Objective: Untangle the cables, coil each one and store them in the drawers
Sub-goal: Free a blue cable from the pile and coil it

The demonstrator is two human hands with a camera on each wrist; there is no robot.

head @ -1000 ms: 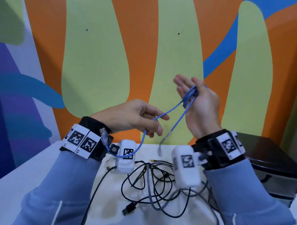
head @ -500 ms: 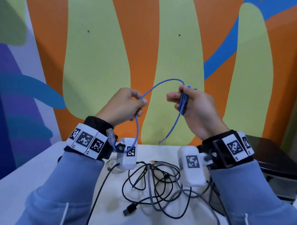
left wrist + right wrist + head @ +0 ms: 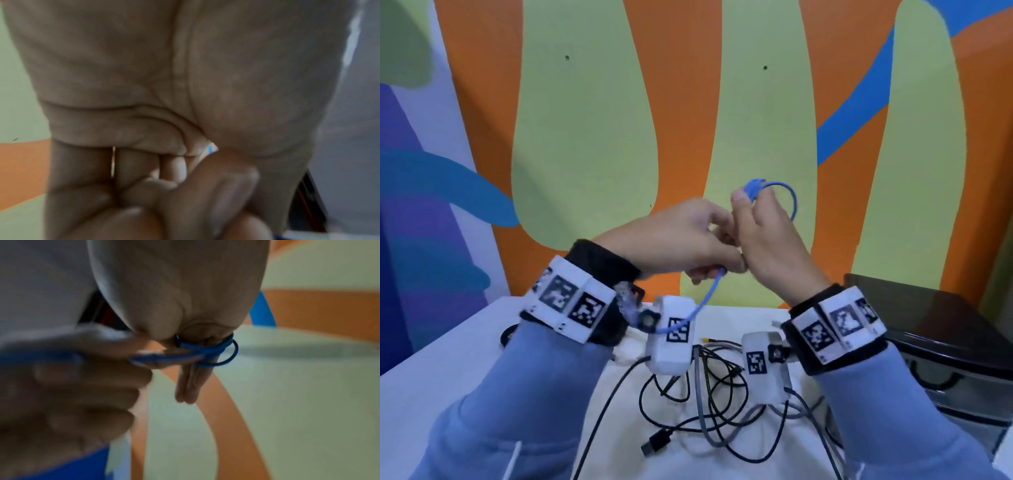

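A thin blue cable (image 3: 752, 189) is wound in a small coil on my right hand (image 3: 756, 219), whose thumb presses the coil against the fingers. One loop (image 3: 793, 202) sticks out to the right. In the right wrist view the blue cable (image 3: 207, 353) wraps the base of two straight fingers (image 3: 191, 386). My left hand (image 3: 698, 246) is against the right one, fingers curled round the cable's free part (image 3: 705, 298), which sags towards my left wrist. The left wrist view is blurred; only a blue speck (image 3: 210, 148) shows between the fingers.
A tangle of black and grey cables (image 3: 705, 394) lies on the white table (image 3: 465, 359) below my wrists, with a black USB plug (image 3: 655, 442) at the front. A dark drawer unit (image 3: 935, 329) stands on the right. A painted wall is close behind.
My left hand swung down and right, carrying the free cable under the right hand; the hands now touch. The big arch between them is gone, leaving a small loop on the right.
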